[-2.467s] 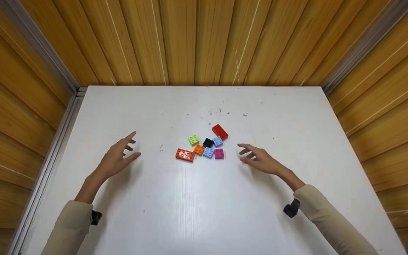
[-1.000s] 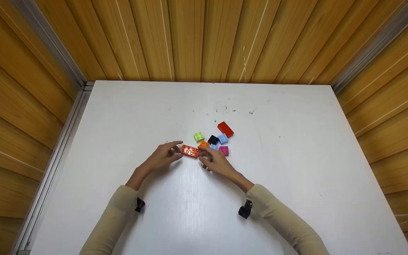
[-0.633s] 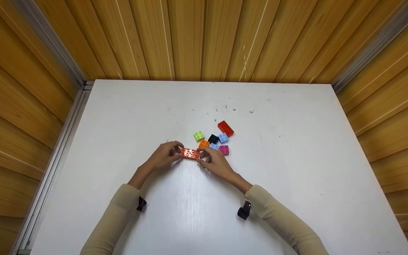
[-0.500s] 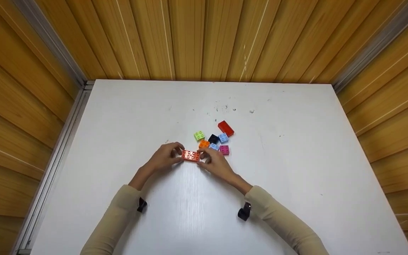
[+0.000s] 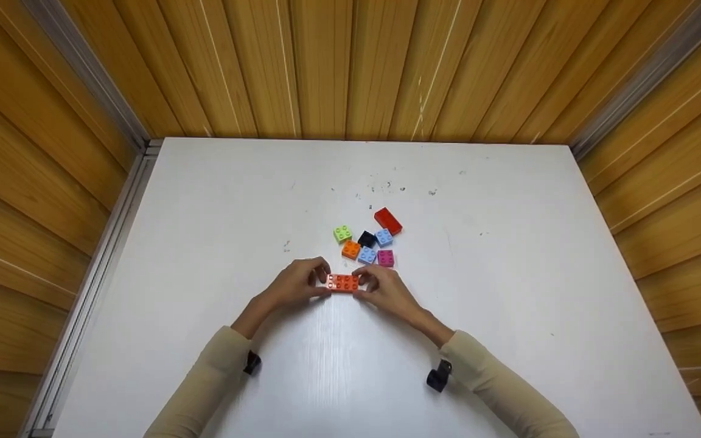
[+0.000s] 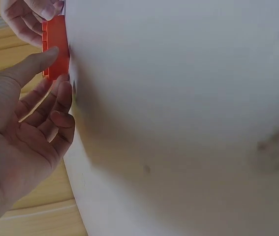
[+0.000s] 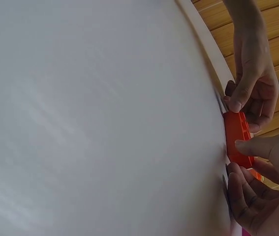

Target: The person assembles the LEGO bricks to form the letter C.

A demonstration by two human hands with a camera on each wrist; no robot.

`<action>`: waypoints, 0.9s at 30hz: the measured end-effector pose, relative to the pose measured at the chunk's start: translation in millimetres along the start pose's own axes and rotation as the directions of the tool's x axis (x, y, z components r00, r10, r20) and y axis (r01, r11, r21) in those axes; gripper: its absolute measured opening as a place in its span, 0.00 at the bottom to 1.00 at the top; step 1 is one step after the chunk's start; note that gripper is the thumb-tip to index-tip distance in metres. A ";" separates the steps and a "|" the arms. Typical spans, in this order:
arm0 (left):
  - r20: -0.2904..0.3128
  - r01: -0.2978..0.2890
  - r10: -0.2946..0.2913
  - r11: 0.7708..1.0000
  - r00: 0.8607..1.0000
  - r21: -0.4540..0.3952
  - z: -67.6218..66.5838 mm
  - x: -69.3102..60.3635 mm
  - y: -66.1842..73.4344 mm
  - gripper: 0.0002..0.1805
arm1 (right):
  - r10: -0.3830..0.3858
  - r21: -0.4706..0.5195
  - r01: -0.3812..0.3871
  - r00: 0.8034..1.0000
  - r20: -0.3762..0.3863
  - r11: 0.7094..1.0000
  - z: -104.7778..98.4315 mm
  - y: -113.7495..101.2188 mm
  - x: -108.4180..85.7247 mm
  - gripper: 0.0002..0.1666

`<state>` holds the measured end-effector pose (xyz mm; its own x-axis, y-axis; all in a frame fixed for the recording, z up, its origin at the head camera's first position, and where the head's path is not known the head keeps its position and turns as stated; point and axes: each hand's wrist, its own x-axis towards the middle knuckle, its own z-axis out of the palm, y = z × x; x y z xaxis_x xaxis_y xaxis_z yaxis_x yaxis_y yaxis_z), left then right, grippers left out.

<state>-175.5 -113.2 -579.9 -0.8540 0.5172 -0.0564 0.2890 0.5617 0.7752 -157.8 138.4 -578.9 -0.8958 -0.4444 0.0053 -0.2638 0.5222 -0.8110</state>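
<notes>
A long orange-red brick with studs on top (image 5: pixel 342 283) lies level between both hands, in front of the other bricks. The left hand (image 5: pixel 299 281) pinches its left end between thumb and fingers, and the right hand (image 5: pixel 390 292) pinches its right end. In the left wrist view, the left hand (image 6: pixel 26 118) has its thumb on the near side of the brick (image 6: pixel 58 42). The right wrist view shows the right hand's (image 7: pixel 272 172) thumb against the brick's (image 7: pixel 235 130) side, with the left hand (image 7: pixel 256 73) at the far end.
Just behind the hands lie an orange brick (image 5: pixel 351 249), two light blue bricks (image 5: pixel 367 255) (image 5: pixel 384 237), a magenta brick (image 5: pixel 386 258), a black brick (image 5: pixel 367 239) and a lime brick (image 5: pixel 342 233). A long red brick (image 5: pixel 388 221) is farthest back on the white table (image 5: pixel 478 201).
The hands came in from both sides and took hold of the orange-red brick. It has moved toward the person and slightly right, away from the others, and now lies straighter.
</notes>
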 end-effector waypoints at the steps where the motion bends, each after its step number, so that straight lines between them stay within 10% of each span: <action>1: 0.011 0.004 -0.004 1.000 1.000 0.003 2.4 0.8 2.3 0.17 | 0.000 0.005 0.000 1.000 0.004 1.000 -2.6 1.7 -3.8 0.21; 27: 0.096 -0.045 0.040 0.998 0.995 0.052 23.2 12.9 23.8 0.21 | -0.017 -0.006 0.018 0.999 0.039 1.000 -59.2 11.4 -25.4 0.24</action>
<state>-169.6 -78.2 -576.8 -0.7965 0.5985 -0.0856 0.3490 0.5708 0.7433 -159.2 198.7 -553.6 -0.8766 -0.4813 -0.0034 -0.2816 0.5186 -0.8073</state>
